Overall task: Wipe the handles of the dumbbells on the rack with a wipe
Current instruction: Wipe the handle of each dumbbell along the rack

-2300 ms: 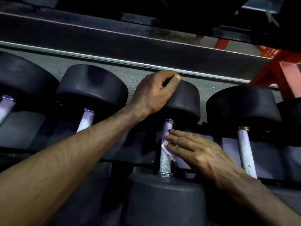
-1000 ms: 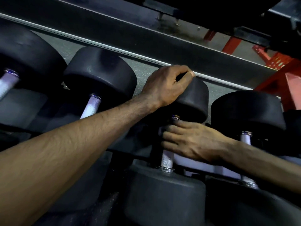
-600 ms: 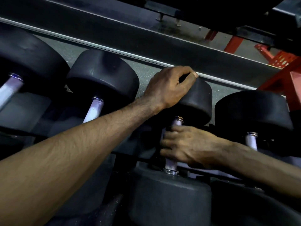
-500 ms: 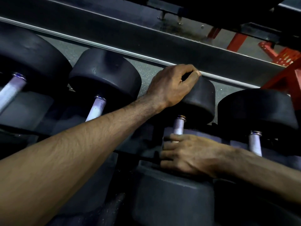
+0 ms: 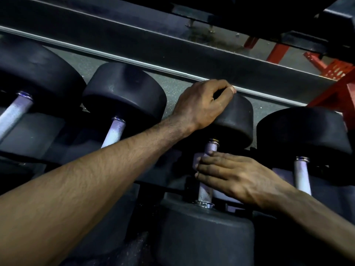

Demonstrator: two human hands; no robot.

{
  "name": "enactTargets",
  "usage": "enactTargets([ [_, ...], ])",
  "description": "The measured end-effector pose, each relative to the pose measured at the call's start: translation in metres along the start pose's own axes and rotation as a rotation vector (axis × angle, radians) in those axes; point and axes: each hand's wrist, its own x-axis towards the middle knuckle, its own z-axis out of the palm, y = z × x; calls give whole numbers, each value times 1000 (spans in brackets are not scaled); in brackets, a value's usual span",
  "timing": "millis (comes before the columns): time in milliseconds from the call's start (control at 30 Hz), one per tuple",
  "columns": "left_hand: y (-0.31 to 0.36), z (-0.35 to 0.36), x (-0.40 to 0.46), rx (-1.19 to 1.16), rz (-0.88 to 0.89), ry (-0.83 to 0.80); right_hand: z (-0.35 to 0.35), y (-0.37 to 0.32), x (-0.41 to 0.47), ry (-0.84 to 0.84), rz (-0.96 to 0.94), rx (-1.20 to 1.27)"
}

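Head view, step: right hand (image 5: 236, 175) lies wrapped round the third dumbbell's handle (image 5: 206, 187), wipe (image 5: 196, 160) peeking past its fingertips; mid-wipe, I'd say.
Left hand (image 5: 201, 104): grips that dumbbell's far head (image 5: 235, 123) at the rack (image 5: 172, 52)'s back rail.
Next: probably the right-hand neighbour's handle (image 5: 302, 177).

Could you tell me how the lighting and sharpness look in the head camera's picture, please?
Head view: dim overall; black weights lose detail in shadow, knurled handle catches a bluish sheen and stays sharp, both hands are evenly lit, and wide-angle bending curves the rail.
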Motion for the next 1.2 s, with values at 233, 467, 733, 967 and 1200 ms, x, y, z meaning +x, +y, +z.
enactTargets([
  [233, 0, -1, -1, 4, -4, -1, 1, -11, -9, 318, 414, 165],
  [467, 2, -2, -1, -15, -6, -8, 14, -42, 0, 521, 1488, 1729],
  [733, -1, 0, -1, -40, -8, -16, 19, -31, 16, 526, 1524, 2041],
  [967, 0, -1, 0, -49, 1, -17, 6, -28, 11, 638, 1457, 1821],
  [1200, 0, -1, 0, -44, 5, -18, 4, -36, 11, 657, 1487, 1827],
])
